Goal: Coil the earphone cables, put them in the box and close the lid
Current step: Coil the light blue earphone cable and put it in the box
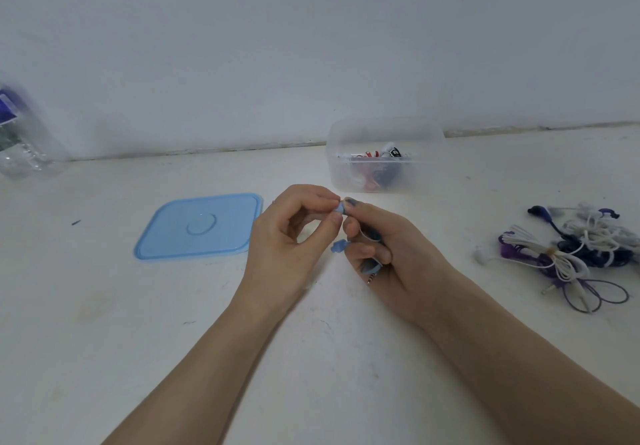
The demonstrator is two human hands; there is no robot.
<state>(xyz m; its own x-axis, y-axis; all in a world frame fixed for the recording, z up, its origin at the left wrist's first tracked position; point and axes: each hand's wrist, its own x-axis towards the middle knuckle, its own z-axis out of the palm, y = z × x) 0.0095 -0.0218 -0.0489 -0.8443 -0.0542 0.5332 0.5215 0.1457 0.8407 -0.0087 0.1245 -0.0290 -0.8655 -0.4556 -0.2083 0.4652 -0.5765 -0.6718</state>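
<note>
I see both hands working above the middle of the counter. The right hand has its fingers curled round a small coil of blue earphone cable, with the metal plug protruding below the lowest finger. The left hand pinches one blue earbud between thumb and fingertips; the second earbud hangs free between the hands.

The clear box stands open toward the far edge of the counter, just beyond the hands, with several coiled earphones already inside. The blue lid lies flat on the counter, left of the hands. A heap of white, purple and dark earphones lies toward the right edge, not yet coiled.

Risks, as I judge them:
- The coil may spring open if the right fingers loosen before the earbud end is tucked in; the cable looks thin and springy.
- The free earbud may snag on a finger or on the box rim during transfer.
- A loose coil may tangle with the box contents.
</note>
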